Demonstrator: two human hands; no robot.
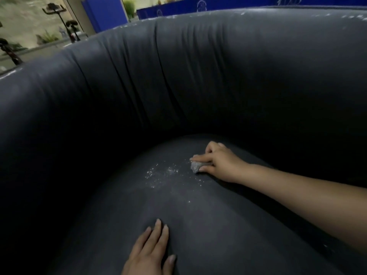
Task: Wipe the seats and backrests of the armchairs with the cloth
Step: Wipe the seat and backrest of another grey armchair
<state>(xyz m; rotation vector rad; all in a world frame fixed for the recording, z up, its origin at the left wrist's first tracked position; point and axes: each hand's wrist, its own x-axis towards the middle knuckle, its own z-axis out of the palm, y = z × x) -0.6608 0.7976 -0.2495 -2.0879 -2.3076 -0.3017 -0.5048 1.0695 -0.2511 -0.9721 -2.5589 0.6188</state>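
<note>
A dark grey armchair fills the view, its curved backrest (178, 76) wrapping round the seat (228, 225). My right hand (216, 161) grips a small bunched grey cloth (196, 166) and holds it against the far part of the seat. Just left of the cloth lies a scatter of white specks (164, 173) on the seat. My left hand (151, 253) rests flat on the near part of the seat, fingers straight and holding nothing.
Behind the backrest stand blue panels (107, 12) and a pale ledge with dark ornaments (59, 20) and small plants at the far left. White scuffs mark the top edge of the backrest (297, 11).
</note>
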